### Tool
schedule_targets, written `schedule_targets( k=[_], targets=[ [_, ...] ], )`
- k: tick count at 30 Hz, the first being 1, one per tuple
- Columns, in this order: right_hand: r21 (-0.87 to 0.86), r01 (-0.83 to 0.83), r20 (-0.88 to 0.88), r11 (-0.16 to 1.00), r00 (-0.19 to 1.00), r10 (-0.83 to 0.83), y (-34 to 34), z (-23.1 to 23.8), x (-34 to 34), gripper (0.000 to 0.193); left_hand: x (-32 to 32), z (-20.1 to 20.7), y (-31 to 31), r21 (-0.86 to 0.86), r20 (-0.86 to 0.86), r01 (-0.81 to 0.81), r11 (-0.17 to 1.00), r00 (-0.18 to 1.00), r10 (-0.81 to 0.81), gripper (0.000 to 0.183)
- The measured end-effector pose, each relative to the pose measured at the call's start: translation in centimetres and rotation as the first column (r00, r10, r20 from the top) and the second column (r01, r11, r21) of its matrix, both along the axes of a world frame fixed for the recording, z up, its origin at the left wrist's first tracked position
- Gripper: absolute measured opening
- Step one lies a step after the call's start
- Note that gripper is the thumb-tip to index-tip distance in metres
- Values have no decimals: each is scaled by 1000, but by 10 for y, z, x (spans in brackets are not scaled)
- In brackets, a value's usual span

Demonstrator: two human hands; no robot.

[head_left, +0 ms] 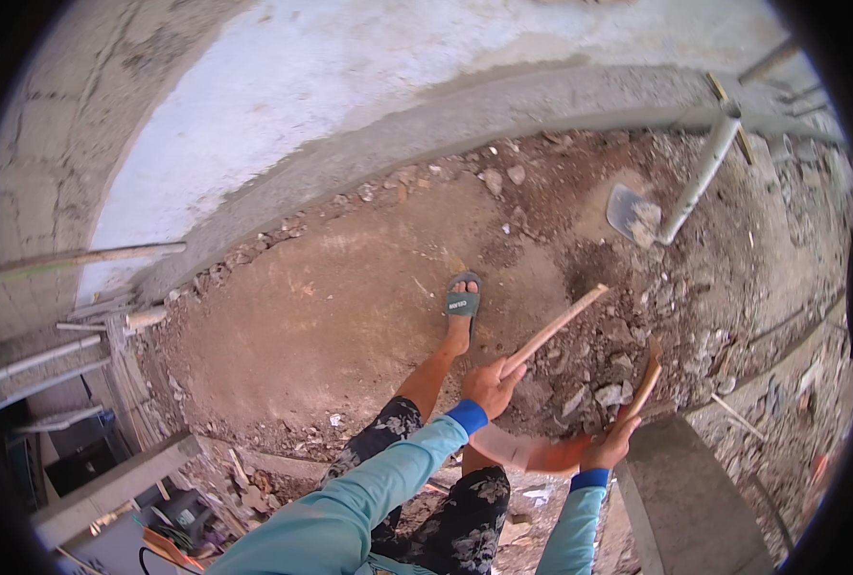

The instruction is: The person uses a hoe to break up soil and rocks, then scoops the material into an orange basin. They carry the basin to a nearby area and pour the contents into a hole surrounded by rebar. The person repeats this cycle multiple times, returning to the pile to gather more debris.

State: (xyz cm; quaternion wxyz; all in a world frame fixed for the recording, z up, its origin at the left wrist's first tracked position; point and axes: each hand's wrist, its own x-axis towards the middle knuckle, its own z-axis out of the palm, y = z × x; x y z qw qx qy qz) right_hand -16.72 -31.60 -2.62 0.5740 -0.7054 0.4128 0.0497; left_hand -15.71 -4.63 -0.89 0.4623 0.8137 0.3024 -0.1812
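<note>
My left hand (489,386) is closed round a thin wooden stick (561,328), which points up and to the right over the dirt. To its right and lower, my right hand (609,446) grips a shorter, curved piece of wood (648,379) that sticks up past the fingers. A reddish, curved band (527,451) runs between the left wrist and the right hand. It is blurred, and I cannot tell what it is or whether it joins the wood. Both forearms are in light blue sleeves with dark blue cuffs.
My sandalled foot (463,297) stands on packed earth. Rubble (613,393) lies right of it. A pale pipe (703,172) stands beside a grey flat blade (626,213). A concrete block (690,498) is at lower right, a partly white wall (302,86) behind, a wooden pole (81,257) at left.
</note>
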Motion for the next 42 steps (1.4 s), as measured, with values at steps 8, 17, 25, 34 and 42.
schedule_targets(
  k=[8, 17, 25, 34, 42],
  targets=[
    [-503, -513, 205, 696, 711, 673, 23, 165, -21, 54, -151, 158, 39, -177, 138, -364, 914, 911, 389, 28],
    [-405, -875, 3, 266, 290, 957, 269, 318, -92, 58, -341, 250, 201, -305, 78, -664, 682, 697, 713, 43],
    [-7, -983, -98, 185, 185, 978, 596, 412, -226, 57, -519, 337, 406, -189, 189, -891, 412, 379, 906, 47],
    [114, -984, 203, -140, -114, 973, 927, 435, -400, 57, -685, 395, 604, -118, 331, -985, -129, -162, 930, 43],
    [109, -829, 282, -549, -504, 816, 1202, 446, -562, 53, -805, 422, 764, -32, 348, -878, -477, -457, 819, 48]
  ],
)
